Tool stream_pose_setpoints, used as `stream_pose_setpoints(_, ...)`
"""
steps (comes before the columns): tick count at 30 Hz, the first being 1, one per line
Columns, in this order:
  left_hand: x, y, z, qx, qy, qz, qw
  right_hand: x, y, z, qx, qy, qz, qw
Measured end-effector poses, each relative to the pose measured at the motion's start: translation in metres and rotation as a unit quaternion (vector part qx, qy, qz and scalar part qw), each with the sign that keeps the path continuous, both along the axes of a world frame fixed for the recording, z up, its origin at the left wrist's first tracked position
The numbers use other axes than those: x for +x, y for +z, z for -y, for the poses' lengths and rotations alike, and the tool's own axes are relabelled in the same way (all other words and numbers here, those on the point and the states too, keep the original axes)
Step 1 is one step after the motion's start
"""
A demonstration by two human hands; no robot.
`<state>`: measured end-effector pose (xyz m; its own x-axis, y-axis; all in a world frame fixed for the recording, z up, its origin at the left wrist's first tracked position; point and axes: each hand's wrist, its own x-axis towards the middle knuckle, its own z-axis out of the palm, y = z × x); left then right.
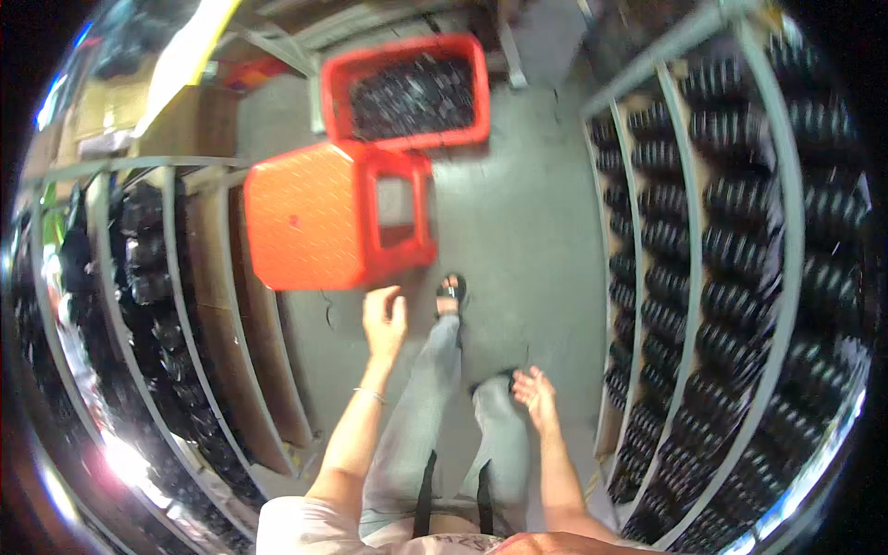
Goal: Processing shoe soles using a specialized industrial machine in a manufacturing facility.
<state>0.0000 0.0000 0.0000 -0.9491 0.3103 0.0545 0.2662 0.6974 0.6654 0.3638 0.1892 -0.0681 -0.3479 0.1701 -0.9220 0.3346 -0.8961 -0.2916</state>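
My left hand [384, 324] hangs just below the near edge of an orange-red plastic stool [305, 217]. Its fingers are loosely bent and apart, with nothing visible in them. A small gap seems to lie between hand and stool, though contact at the fingertips is hard to judge. Beside my right leg, my right hand [536, 396] is open, its fingers loosely spread and holding nothing. Behind the stool stands a red plastic tub [479, 92] filled with many small dark pieces [412, 97], too blurred to name.
A grey metal rack [786, 231] on the right carries rows of black ribbed items [731, 194]. Another rack [176, 240] at the left holds dark bagged goods [143, 231]. Cardboard boxes [199, 120] sit at the far left. Grey floor [527, 231] runs between the racks.
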Motion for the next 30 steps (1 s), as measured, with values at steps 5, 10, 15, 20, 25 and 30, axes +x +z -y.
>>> stream_pose_setpoints(5,-0.215,0.074,0.061,-0.119,0.110,-0.121,0.979,-0.159,0.099,-0.008,0.085,0.123,-0.015,0.989)
stream_pose_setpoints(10,-0.293,0.089,0.048,-0.238,0.188,0.209,0.930,-0.200,0.133,-0.077,0.174,0.158,0.050,0.971)
stream_pose_setpoints(15,-0.316,0.085,0.036,-0.290,0.196,0.361,0.864,-0.258,0.155,-0.151,0.216,0.240,0.120,0.939)
stream_pose_setpoints(20,-0.325,0.095,0.023,-0.279,0.191,0.348,0.874,-0.350,0.135,-0.235,0.217,0.294,0.193,0.911)
stream_pose_setpoints(25,-0.328,0.087,0.030,-0.303,0.193,0.339,0.870,-0.488,0.134,-0.287,0.247,0.291,0.075,0.921)
stream_pose_setpoints(30,-0.342,0.075,0.034,-0.190,0.191,0.400,0.876,-0.593,0.155,-0.283,0.232,0.351,-0.017,0.907)
